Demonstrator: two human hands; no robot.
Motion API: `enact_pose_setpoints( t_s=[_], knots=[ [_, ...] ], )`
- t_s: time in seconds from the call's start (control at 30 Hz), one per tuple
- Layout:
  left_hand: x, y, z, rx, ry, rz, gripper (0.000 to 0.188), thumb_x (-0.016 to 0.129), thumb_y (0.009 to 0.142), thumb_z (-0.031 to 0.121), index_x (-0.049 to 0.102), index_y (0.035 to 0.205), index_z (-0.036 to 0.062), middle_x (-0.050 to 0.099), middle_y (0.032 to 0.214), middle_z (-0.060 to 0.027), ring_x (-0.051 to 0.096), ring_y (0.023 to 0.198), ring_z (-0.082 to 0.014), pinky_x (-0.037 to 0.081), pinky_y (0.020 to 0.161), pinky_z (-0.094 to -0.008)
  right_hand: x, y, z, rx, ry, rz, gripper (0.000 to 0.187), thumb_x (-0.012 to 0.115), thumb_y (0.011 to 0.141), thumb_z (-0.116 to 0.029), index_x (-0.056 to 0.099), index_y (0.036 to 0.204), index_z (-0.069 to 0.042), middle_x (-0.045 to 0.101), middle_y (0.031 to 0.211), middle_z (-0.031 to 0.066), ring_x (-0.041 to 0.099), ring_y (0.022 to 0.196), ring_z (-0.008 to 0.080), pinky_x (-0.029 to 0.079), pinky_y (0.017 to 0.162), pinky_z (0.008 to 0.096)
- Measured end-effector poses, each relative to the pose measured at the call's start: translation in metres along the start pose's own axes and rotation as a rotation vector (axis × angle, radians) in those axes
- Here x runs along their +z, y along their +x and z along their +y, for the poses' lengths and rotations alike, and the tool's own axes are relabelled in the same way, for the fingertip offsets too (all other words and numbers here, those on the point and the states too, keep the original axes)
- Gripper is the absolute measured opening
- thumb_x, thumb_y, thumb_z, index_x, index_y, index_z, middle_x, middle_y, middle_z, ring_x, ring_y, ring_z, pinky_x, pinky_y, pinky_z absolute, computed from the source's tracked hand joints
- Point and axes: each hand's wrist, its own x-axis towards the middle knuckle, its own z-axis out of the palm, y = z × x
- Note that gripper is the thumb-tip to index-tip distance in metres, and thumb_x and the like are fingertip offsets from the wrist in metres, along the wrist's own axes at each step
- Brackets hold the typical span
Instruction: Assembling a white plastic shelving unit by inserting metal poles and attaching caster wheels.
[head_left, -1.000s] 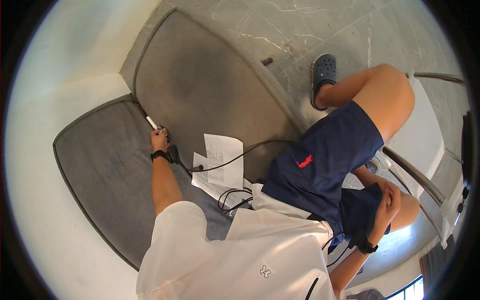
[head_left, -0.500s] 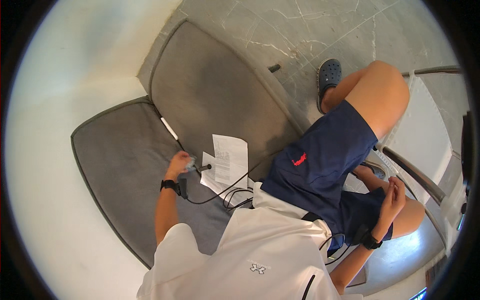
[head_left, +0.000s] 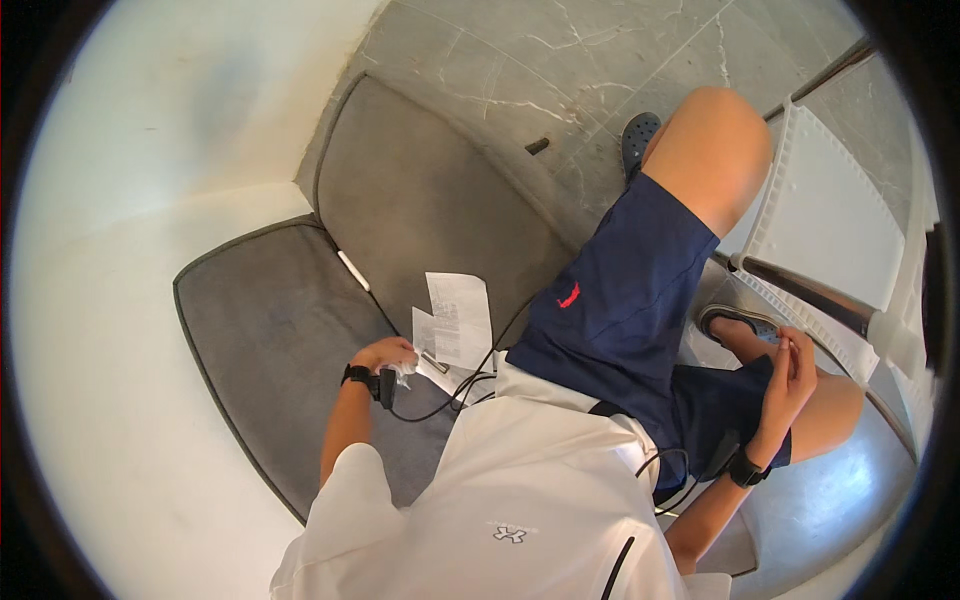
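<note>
Crumpled clear plastic (head_left: 403,374) hangs from my left hand (head_left: 386,353), whose fingers are closed around it above the grey seat cushion. Right beside that hand, white sheets of paper (head_left: 462,320) lie spread on the cushions, one with faint printing. A small dark and silver cylinder (head_left: 434,363) rests on the papers, near my fingertips. Over my right knee, my right hand (head_left: 790,378) is raised with thumb and fingertips drawn together; whatever they pinch, if anything, is too small to make out.
A slim white stick (head_left: 353,270) lies along the seam between the grey cushions (head_left: 270,300). Black cable (head_left: 430,415) runs from my left wrist past the papers. To my right stands a white plastic chair (head_left: 830,215) with metal tubing. A pale wall (head_left: 120,330) borders the seat.
My left hand has moved nearer to me and right, bringing the clear plastic beside the cylinder. That cylinder now lies at a different angle on the papers. My right hand stays over the knee.
</note>
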Motion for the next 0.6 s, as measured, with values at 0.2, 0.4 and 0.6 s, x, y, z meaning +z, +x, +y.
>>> enact_pose_setpoints(
  t_s=[0.2,0.4,0.6],
  knots=[
    [0.038,0.043,-0.050,0.019,-0.196,0.040,0.056,0.067,0.085,0.021,0.050,0.137,0.0054,0.063,0.104,-0.0103,0.063,0.091,-0.0192,0.056,0.074,-0.0332,-0.008,-0.003,0.005,0.089,0.064,0.023,0.012,0.056,0.097,0.001,0.065,0.104,0.004,0.068,0.097,0.0098,0.064,0.094,0.0172,0.050,0.086,0.0290],
    [0.076,0.059,-0.070,-0.071,-0.378,0.392,0.047,0.064,0.082,0.012,0.051,0.127,0.0061,0.060,0.100,-0.0104,0.060,0.085,-0.0188,0.055,0.062,-0.0350,-0.007,-0.005,0.004,0.058,0.093,0.013,0.012,0.056,0.097,0.001,0.065,0.103,0.004,0.068,0.098,0.0104,0.065,0.094,0.0193,0.050,0.086,0.0295],
    [0.094,0.083,-0.115,-0.014,-0.459,0.211,0.046,0.064,0.083,0.012,0.051,0.126,0.0045,0.058,0.107,-0.0084,0.056,0.088,-0.0215,0.052,0.070,-0.0366,-0.004,-0.006,0.008,0.050,0.085,-0.013,0.012,0.057,0.097,0.000,0.066,0.105,0.004,0.069,0.099,0.0108,0.065,0.095,0.0183,0.050,0.086,0.0294]
  ],
)
